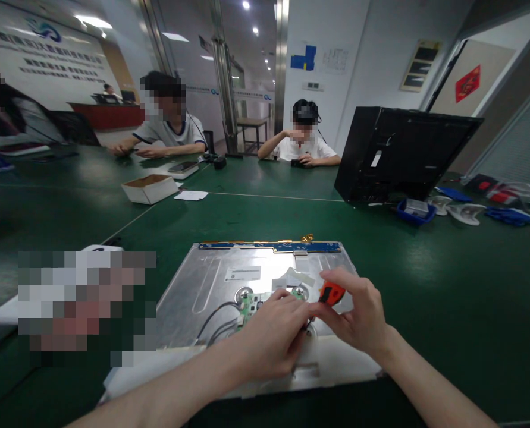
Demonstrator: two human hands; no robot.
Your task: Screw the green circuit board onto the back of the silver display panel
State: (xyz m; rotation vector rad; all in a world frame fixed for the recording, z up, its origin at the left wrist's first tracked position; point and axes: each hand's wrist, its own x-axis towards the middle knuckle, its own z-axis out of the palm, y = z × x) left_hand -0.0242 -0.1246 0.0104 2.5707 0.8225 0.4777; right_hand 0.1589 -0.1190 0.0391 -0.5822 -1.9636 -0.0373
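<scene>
My right hand (360, 309) grips the orange-and-black handle of a screwdriver (331, 292), which tilts down toward the left. My left hand (276, 327) is closed beside the tool's lower end, fingers curled over a green circuit board (249, 304); whatever lies in its fingertips is hidden. The board sits on the back of a silver metal display panel (179, 297), with dark cables (218, 312) running off its left side. Along the panel's far edge runs a blue circuit strip (242, 246). A white label (243, 273) is stuck to the metal.
A black monitor housing (407, 154) stands at the right rear, beside a blue tray (416, 212) and bagged parts. An open white box (151, 189) lies left of centre on the green table (256, 217). Several people sit around it. Part of the left side is pixelated.
</scene>
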